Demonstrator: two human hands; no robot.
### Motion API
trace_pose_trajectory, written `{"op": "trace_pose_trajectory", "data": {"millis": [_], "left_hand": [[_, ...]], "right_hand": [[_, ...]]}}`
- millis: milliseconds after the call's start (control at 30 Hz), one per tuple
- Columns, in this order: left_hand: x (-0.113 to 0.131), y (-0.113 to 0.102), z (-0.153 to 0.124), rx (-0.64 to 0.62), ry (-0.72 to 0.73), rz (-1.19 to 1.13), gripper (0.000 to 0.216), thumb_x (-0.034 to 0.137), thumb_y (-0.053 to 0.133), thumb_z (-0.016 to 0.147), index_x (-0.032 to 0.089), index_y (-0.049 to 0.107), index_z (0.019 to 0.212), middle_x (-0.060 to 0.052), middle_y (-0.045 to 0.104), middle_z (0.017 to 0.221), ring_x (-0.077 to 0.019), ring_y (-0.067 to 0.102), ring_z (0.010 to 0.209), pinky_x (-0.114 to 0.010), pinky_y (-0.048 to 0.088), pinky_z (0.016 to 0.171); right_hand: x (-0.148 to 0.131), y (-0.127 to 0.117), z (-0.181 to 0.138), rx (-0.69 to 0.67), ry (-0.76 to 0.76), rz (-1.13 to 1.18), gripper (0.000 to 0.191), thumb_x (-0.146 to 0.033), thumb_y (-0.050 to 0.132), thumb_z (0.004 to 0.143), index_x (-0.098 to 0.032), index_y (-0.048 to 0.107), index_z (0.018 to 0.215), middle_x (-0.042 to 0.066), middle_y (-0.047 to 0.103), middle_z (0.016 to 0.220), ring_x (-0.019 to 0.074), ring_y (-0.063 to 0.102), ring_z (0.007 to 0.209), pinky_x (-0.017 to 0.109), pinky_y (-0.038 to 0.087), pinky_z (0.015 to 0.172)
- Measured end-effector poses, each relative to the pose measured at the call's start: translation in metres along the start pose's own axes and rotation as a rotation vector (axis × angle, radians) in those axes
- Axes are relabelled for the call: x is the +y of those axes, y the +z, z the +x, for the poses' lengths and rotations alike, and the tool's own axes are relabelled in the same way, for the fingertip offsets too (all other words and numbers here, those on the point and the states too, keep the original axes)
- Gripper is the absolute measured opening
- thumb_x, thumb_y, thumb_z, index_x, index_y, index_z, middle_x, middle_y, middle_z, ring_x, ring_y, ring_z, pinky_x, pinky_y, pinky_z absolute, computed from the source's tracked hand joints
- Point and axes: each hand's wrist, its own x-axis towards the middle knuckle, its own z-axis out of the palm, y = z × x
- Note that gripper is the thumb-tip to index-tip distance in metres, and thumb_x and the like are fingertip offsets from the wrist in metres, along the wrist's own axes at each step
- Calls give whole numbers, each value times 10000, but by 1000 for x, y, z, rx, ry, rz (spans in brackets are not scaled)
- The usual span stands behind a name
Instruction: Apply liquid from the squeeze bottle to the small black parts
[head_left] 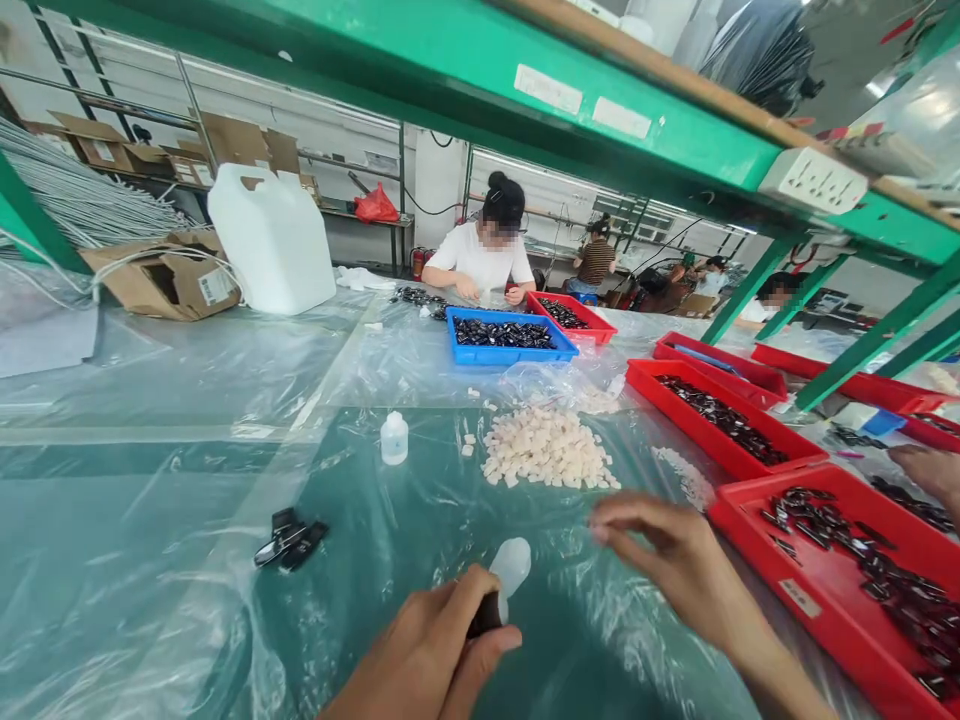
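My left hand (420, 650) is at the bottom centre, closed in a pinch on a small black part (486, 614). A small translucent white bottle (511, 566) sits just behind its fingertips; whether the hand touches it is unclear. My right hand (667, 565) hovers palm down over the plastic-covered table (150, 560), its fingers stretched left and slightly blurred, with nothing visible in them. Just beyond both hands lies a pile of small white pieces (547, 452). A red tray (817, 600) of black parts lies right of my right hand.
A couple of black parts (289, 540) lie at the left and a second small bottle (394, 438) stands mid-table. More red trays (720, 420), a blue tray (510, 338), a white jerrycan (274, 240) and a cardboard box (165, 275) stand further back. A co-worker (484, 255) sits opposite; another person's hand (930, 470) is at the right edge.
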Motion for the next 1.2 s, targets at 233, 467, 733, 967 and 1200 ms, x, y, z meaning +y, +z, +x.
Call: {"op": "trace_pose_trajectory", "data": {"millis": [233, 467, 733, 967, 1200], "left_hand": [[-4, -2, 3, 86, 261, 258, 123, 379, 440, 1112, 287, 466, 1036, 69, 722, 733, -188, 739, 579, -254, 502, 585], [-1, 0, 2, 66, 258, 214, 177, 395, 342, 1136, 299, 444, 1028, 89, 722, 739, -170, 758, 590, -253, 523, 558], [3, 3, -4, 60, 181, 193, 255, 455, 214, 1142, 320, 430, 1134, 64, 764, 839, -195, 782, 688, -281, 590, 636], [-10, 21, -9, 59, 135, 167, 274, 434, 183, 1139, 303, 413, 1067, 26, 703, 777, -220, 701, 584, -308, 535, 542], [-7, 19, -9, 114, 153, 177, 275, 421, 180, 1143, 302, 427, 1122, 31, 730, 807, -199, 735, 633, -289, 563, 597]], "right_hand": [[-67, 66, -24, 128, -146, 240, 196, -140, 690, 952, -308, 746, 1036, -38, 771, 952, 100, 745, 812, 148, 596, 714], [-77, 75, -27, 178, -189, 197, 213, -69, 670, 932, -250, 726, 1029, -6, 749, 923, 114, 749, 797, 155, 631, 721], [-85, 93, -41, 348, -120, 125, 263, -94, 653, 940, -313, 730, 1064, -48, 739, 930, 78, 728, 790, 131, 577, 740], [-94, 109, -44, 457, -27, 167, 216, -151, 680, 917, -327, 763, 1010, -55, 738, 927, 89, 728, 801, 143, 548, 760], [-97, 128, -43, 521, 67, 463, 251, -123, 663, 910, -350, 755, 965, -51, 691, 911, 94, 686, 852, 140, 557, 803]]}}
